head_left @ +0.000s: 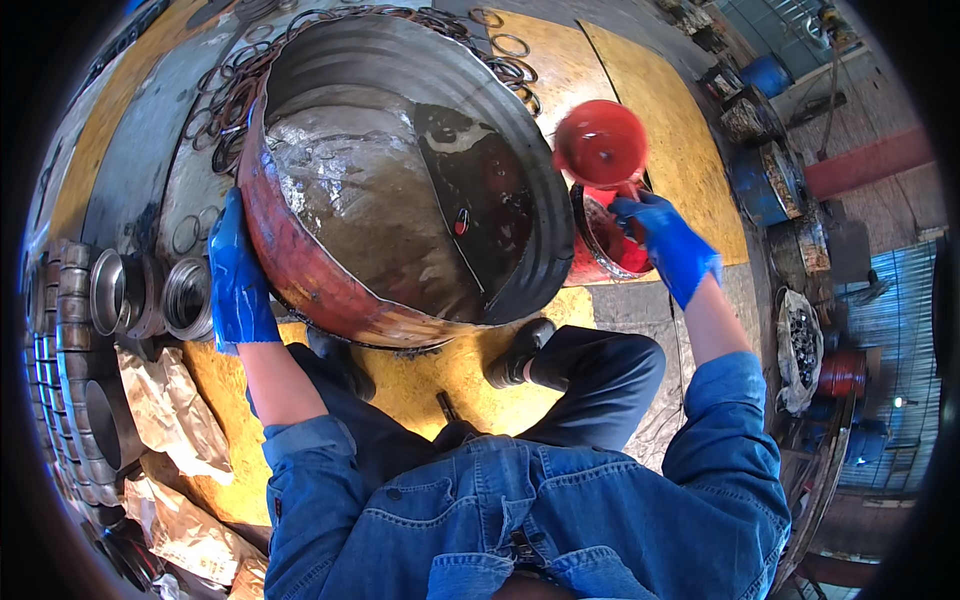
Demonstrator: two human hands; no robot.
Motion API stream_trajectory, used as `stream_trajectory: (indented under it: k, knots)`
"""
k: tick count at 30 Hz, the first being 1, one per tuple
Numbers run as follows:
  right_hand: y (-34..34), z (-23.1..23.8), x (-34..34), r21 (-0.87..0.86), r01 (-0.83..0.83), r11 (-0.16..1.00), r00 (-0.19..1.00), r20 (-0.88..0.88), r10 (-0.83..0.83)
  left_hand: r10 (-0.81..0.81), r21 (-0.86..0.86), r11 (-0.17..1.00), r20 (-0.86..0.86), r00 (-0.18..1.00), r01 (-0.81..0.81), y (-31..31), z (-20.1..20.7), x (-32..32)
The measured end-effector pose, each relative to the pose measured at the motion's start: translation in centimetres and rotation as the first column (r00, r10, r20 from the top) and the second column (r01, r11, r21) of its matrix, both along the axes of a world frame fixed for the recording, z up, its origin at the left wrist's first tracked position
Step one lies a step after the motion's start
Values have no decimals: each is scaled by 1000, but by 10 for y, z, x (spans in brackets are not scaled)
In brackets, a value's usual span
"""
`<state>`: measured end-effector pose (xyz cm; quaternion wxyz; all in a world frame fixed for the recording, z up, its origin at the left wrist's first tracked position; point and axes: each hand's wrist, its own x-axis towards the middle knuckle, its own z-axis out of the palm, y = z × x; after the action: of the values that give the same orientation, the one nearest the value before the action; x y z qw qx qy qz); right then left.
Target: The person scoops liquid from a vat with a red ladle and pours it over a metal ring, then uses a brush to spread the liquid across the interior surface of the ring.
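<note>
A wide, cut-down metal drum [335, 305] with rusty red outer walls stands in front of me. Dark liquid [490, 190] has gathered along the right side of its bottom, while the left side shows a wet, shiny film. My left hand [238, 275], in a blue glove, is pressed to the drum's left outer wall, its fingertips partly hidden. In my right hand [665, 240], also blue-gloved, is the handle of a red plastic dipper [603, 140], slightly blurred. The dipper is above a red bucket [635, 258] that stands against the drum's right side.
Many metal rings [235, 95] lie around the drum's far rim. To my left are stacked metal cylinders [75, 330] and crumpled brown paper [175, 410]. Yellow boards [670, 110] cover parts of the floor. Drums [765, 180] and a sack [800, 350] line the right side.
</note>
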<state>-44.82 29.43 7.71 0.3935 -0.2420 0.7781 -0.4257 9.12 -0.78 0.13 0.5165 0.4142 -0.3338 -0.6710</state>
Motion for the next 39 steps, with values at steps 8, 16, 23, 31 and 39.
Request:
stream_trajectory:
  k: [8, 16, 23, 31, 39]
  knots:
    - [-62, -16, 52, 796, -205, 570, 17, -579, 815, -3, -12, 1000, -49, 999, 2, -6, -10, 6]
    - [-62, -54, 50, 738, -273, 617, -273, -675, 686, 9, 53, 999, -23, 1000, -8, 5, 7, -5]
    - [-110, -81, 55, 642, -202, 740, 106, -737, 668, 82, -74, 994, 4, 997, -82, -4, -8, 4]
    - [-159, -87, 38, 662, -130, 738, 108, -731, 674, 114, 68, 991, 39, 993, -117, 6, 21, -15]
    - [-187, -93, 1, 697, -175, 695, 213, -663, 718, 143, 95, 983, 122, 982, -155, 17, 46, -26]
